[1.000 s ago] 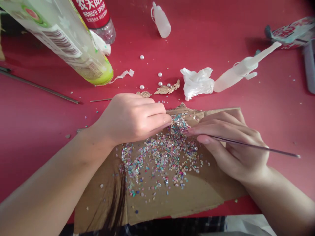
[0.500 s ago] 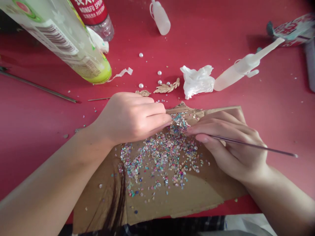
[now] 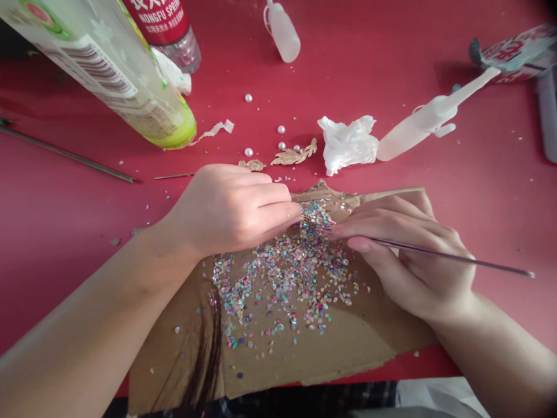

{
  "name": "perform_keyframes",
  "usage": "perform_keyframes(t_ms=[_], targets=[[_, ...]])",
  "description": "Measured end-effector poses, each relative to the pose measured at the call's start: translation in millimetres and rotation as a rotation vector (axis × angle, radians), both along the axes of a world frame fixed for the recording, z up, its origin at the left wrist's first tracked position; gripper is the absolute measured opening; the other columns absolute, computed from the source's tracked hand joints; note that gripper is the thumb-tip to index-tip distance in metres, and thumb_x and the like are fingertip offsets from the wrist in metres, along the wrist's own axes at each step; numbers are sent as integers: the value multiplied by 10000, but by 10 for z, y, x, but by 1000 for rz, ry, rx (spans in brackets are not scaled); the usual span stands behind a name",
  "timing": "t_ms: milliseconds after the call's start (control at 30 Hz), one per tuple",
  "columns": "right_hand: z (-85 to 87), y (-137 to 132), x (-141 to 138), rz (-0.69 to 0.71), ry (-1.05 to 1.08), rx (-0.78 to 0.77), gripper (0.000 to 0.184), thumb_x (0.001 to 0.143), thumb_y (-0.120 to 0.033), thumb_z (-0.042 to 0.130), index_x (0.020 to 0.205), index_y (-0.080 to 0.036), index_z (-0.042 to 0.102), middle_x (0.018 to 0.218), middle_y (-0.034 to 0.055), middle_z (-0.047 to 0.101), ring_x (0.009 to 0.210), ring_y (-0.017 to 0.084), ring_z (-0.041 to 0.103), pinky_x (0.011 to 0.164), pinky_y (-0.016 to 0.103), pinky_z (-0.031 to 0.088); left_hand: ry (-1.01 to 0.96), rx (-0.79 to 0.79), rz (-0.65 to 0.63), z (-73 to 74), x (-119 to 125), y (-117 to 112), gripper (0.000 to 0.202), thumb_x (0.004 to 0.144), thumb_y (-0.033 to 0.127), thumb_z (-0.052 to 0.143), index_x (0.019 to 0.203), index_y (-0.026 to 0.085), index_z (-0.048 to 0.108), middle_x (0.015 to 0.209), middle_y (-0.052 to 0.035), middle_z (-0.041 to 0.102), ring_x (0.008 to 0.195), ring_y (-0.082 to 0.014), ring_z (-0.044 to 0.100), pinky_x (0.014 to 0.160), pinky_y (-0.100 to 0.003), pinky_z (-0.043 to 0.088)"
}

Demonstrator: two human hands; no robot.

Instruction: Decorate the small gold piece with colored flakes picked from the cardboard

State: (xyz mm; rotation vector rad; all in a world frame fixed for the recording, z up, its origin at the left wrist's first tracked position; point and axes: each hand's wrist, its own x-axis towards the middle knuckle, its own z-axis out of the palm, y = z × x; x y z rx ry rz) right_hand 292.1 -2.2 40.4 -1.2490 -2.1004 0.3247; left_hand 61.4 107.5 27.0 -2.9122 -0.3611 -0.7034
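Observation:
My left hand (image 3: 248, 209) is closed, its fingertips pinching the edge of a small gold-coloured ornament (image 3: 307, 218) with glittery bits on it. Much of that ornament is hidden by my fingers and blends with the chips around it. My right hand (image 3: 404, 249) grips a thin dark stick (image 3: 448, 253) like a pen, its tip reaching toward the ornament. Below both hands, many tiny coloured shell-like chips (image 3: 282, 276) are scattered over a piece of brown cardboard (image 3: 343, 354). Long strands of hair (image 3: 209, 348) hang over the cardboard's left part.
Beyond my hands lie gold leaf pieces (image 3: 290, 155), pearl beads (image 3: 281, 129), a crumpled white tissue (image 3: 348, 142) and a white squeeze bottle (image 3: 411, 130). Another small bottle (image 3: 285, 38) lies farther back. A large green-yellow bottle (image 3: 130, 87) and a red-labelled water bottle (image 3: 165, 29) stand left.
The stick in my right hand has shifted slightly, its rear end moving a little to the right. The ornament looks slightly turned. My left hand has hardly moved.

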Motion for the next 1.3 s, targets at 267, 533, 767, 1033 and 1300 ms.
perform_keyframes(t_ms=[267, 533, 767, 1033, 1300], targets=[[-23, 1, -13, 8, -16, -19, 98, 989, -206, 572, 953, -222, 662, 828, -1, 774, 783, 169, 701, 776, 377, 477, 13, 4, 10, -12, 6, -5, 156, 953, 317, 601, 839, 272, 697, 789, 82, 757, 649, -104, 671, 530, -318, 397], [-17, -7, -2, 8, 4, -24, 103, 981, -186, 575, 949, -226, 664, 791, -25, 756, 775, 165, 696, 793, 379, 466, 4, -1, 1, -3, 0, -2, 139, 949, 298, 600, 855, 270, 698, 796, 75, 758, 653, -112, 668, 546, -314, 399], [-2, -11, 3, 8, -5, -18, 93, 975, -182, 578, 956, -225, 659, 824, -12, 768, 786, 167, 708, 797, 379, 464, 34, -3, 19, -3, 5, -6, 172, 968, 316, 566, 858, 282, 695, 790, 85, 754, 656, -102, 663, 558, -313, 380], [-16, -12, -11, 1, -6, -25, 85, 979, -193, 589, 958, -220, 667, 821, -10, 766, 787, 160, 701, 768, 372, 480, 21, 19, -2, 1, 6, -6, 177, 957, 304, 589, 817, 260, 689, 793, 83, 746, 645, -101, 653, 544, -330, 361], [2, -25, 10, -5, 16, -41, 88, 979, -188, 587, 961, -218, 668, 837, -7, 767, 791, 152, 700, 800, 378, 465, 37, -2, -8, 4, -10, -9, 172, 962, 297, 585, 839, 252, 696, 804, 59, 750, 654, -108, 647, 555, -312, 347]])
